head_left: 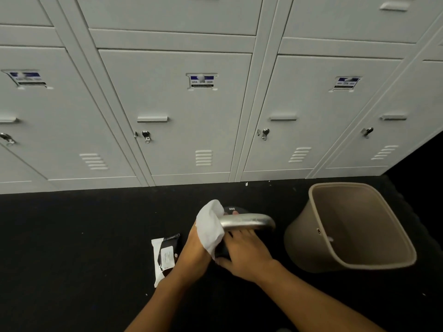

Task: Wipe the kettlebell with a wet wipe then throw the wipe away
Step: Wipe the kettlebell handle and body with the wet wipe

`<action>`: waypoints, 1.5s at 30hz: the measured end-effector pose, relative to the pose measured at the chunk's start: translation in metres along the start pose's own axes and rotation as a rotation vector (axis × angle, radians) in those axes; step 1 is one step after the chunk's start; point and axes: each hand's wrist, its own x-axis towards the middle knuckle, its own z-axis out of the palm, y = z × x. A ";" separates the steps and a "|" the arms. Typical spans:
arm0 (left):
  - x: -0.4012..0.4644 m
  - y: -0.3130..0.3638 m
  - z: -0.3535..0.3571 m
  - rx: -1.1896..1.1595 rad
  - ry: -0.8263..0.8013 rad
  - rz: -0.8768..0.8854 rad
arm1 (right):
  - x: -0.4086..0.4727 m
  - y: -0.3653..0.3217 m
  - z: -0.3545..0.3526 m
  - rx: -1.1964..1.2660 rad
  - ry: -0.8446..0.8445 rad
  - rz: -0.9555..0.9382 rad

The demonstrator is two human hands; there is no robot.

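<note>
Black kettlebell with silver metal handle (249,221) on dark floor beside tilted beige plastic bin (359,236). Left hand (194,248) clamped on soft white wet wipe (209,226) at handle's end; right hand (244,255) steadying body. Heavy, rigid, likely slick: best gripped by handle

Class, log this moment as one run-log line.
wiping | left hand: white wet wipe on silver kettlebell handle | right hand: steadying kettlebell

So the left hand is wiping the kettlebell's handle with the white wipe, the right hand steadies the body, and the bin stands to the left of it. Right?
Not quite: the beige bin stands to the right of the kettlebell, as the head view shows. The rest holds: the left hand has the white wipe on the handle and the right hand steadies the body.
</note>
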 end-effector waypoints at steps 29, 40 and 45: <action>0.000 0.009 0.020 0.005 -0.032 0.029 | 0.018 0.013 -0.005 0.011 -0.104 -0.011; 0.048 0.010 -0.046 0.016 -0.428 0.073 | 0.017 0.017 -0.013 0.054 -0.174 -0.022; 0.031 0.010 -0.033 0.072 -0.231 0.044 | 0.016 0.016 -0.013 0.047 -0.180 -0.001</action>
